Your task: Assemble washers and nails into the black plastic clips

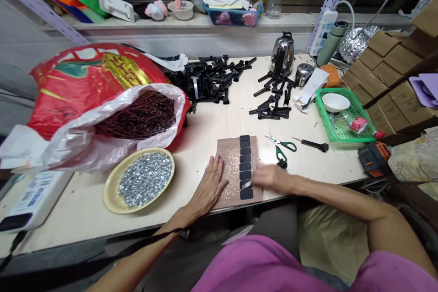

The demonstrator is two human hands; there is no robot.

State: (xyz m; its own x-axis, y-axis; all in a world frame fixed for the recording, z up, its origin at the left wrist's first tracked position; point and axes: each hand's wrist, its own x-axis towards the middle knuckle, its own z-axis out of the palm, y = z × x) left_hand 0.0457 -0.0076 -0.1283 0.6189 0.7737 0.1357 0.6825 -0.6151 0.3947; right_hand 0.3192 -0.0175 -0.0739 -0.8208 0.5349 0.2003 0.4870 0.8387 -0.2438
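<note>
My left hand (209,185) lies with fingers stretched out over the left edge of a brown sheet (228,169) with pale specks. Down the right part of this sheet runs a column of several black rounded-corner pads (245,159). My right hand (272,179) is closed at the sheet's right edge, beside the lower pads, and slightly blurred. By its fingertips a small pale strip (245,185) crosses one pad; whether the fingers grip it is unclear. Green-handled scissors (281,145) lie just beyond my right hand, and a black-handled tool (312,144) is farther right.
A yellow bowl (111,191) of small silvery pieces and a red sack (85,91) of dark thin sticks stand left. Black plastic parts (219,77) are heaped behind, near a metal kettle (282,52). Right are a green basket (325,118), cardboard boxes (400,64) and a battery pack (374,159).
</note>
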